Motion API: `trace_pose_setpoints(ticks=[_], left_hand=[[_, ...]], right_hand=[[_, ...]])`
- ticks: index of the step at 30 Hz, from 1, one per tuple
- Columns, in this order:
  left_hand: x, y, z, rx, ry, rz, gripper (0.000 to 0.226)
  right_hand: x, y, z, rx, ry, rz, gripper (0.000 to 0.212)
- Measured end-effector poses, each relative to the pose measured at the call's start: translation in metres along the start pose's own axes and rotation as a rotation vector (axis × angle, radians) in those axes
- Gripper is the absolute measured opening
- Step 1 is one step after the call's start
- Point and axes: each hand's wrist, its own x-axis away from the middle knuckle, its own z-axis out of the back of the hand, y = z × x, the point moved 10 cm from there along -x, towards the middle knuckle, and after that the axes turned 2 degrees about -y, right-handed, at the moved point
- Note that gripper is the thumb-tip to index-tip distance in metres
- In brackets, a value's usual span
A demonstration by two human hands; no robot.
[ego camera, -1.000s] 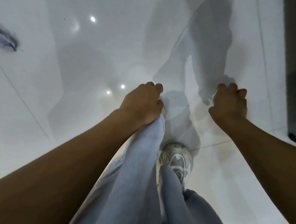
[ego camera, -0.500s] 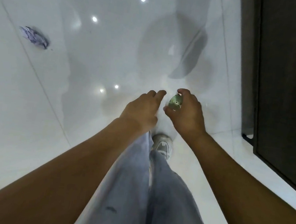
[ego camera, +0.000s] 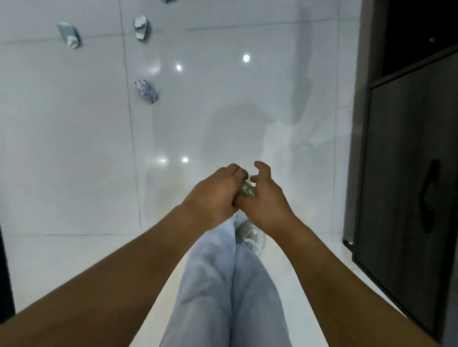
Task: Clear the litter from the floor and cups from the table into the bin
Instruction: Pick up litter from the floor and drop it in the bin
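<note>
Both hands, left hand (ego camera: 214, 193) and right hand (ego camera: 266, 197), clasp one small crumpled greenish wrapper (ego camera: 246, 190); five crumpled scraps (ego camera: 145, 91) wait on the white tiled floor (ego camera: 57, 127).

Scrap (ego camera: 246, 190) between my hands: greenish, speckled
Floor (ego camera: 57, 127): glossy white tile
Litter at 11 o'clock (ego camera: 145, 91): blue-grey
Cabinet (ego camera: 409, 164): dark woodgrain
My trousers (ego camera: 225, 300): pale blue

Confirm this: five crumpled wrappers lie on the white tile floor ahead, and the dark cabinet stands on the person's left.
Not quite. The head view shows the five crumpled wrappers on the white tile floor, but the dark cabinet stands on the person's right, not left.
</note>
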Motion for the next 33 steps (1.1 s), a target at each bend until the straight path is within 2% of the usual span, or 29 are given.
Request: trace_pose_setpoints(ticks=[4, 8, 14, 20, 26, 33], left_hand=[[0.033, -0.024, 0.015, -0.005, 0.037, 0.023, 0.025], [0.062, -0.07, 0.034, -0.049, 0.077, 0.111, 0.031], [0.104, -0.18, 0.071, -0.002, 0.114, 0.347, 0.031], [0.134, -0.272, 0.111, 0.032, 0.109, 0.43, 0.029], [0.147, -0.349, 0.159, 0.068, 0.164, 0.476, 0.03], [0.134, -0.407, 0.209, 0.098, 0.196, 0.521, 0.023]], right_hand=[[0.011, -0.038, -0.033, 0.072, -0.103, 0.051, 0.086], [0.009, -0.07, -0.064, 0.167, -0.154, 0.075, 0.081], [-0.02, -0.126, -0.1, 0.424, -0.087, 0.11, 0.065], [-0.063, -0.186, -0.139, 0.595, -0.026, 0.063, 0.058], [-0.115, -0.24, -0.174, 0.619, 0.019, 0.044, 0.06], [-0.162, -0.289, -0.186, 0.622, 0.046, 0.067, 0.056]])
